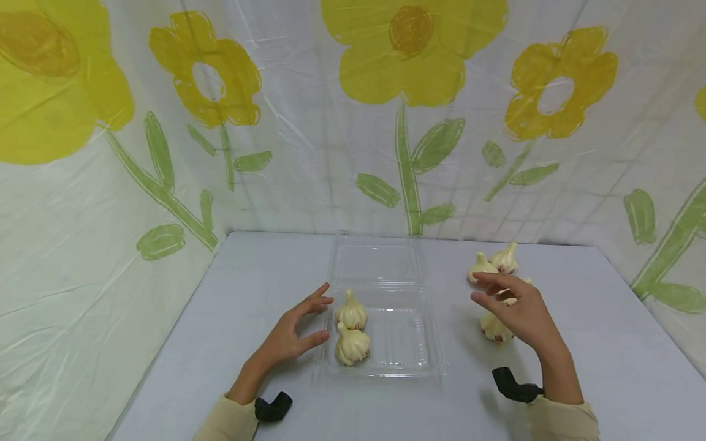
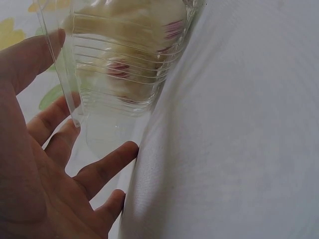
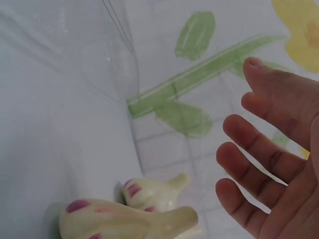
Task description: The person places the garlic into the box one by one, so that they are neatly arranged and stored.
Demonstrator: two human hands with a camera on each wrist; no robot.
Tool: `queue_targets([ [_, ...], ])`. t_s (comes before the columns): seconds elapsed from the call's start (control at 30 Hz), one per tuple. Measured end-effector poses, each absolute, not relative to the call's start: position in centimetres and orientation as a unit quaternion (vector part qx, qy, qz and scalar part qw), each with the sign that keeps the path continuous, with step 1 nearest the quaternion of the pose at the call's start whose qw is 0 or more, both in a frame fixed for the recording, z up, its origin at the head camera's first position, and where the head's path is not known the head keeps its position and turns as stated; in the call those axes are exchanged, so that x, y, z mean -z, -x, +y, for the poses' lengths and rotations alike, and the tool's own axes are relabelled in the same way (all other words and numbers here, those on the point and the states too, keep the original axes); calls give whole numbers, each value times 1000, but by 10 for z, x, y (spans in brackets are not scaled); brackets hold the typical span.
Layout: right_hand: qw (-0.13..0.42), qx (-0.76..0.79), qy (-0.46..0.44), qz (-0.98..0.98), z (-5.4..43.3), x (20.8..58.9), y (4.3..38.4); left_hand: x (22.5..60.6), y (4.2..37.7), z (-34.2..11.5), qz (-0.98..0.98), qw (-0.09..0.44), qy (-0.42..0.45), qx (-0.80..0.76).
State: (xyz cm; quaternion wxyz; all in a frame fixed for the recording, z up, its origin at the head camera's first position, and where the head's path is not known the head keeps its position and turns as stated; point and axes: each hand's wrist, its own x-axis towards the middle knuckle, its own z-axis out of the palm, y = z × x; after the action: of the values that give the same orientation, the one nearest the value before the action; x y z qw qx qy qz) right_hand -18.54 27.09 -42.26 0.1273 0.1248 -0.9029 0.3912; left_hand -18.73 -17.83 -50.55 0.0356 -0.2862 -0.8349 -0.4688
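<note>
A clear plastic clamshell box (image 1: pixel 397 370) lies with its lid (image 1: pixel 377 263) folded back. Two garlic bulbs, one behind (image 1: pixel 352 312) and one in front (image 1: pixel 353 346), sit along the left side of its base. My left hand (image 1: pixel 289 331) is at the box's left edge, fingers spread; in the left wrist view the thumb and fingers lie around the rim. Above several more garlic bulbs at the right hovers my right hand (image 1: pixel 521 312), fingers loosely bent and holding nothing. It partly hides some bulbs; a front one (image 1: pixel 493 329) and two rear ones (image 1: pixel 481 267) (image 1: pixel 504 258) show.
A white-covered table (image 1: pixel 265 263) carries everything. Behind it hangs a white curtain (image 1: pixel 298 153) painted with yellow flowers. Black wrist-camera mounts sit at the left wrist (image 1: pixel 273 407) and the right wrist (image 1: pixel 515 387).
</note>
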Motion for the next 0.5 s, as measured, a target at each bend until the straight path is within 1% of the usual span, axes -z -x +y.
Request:
queue_targets([
  [0.23, 131, -384, -113, -907, 282, 421, 183, 503, 187, -178, -834, 34, 288, 470],
  [0.5, 96, -375, -92, -917, 297, 424, 182, 504, 187, -179, -833, 35, 291, 469],
])
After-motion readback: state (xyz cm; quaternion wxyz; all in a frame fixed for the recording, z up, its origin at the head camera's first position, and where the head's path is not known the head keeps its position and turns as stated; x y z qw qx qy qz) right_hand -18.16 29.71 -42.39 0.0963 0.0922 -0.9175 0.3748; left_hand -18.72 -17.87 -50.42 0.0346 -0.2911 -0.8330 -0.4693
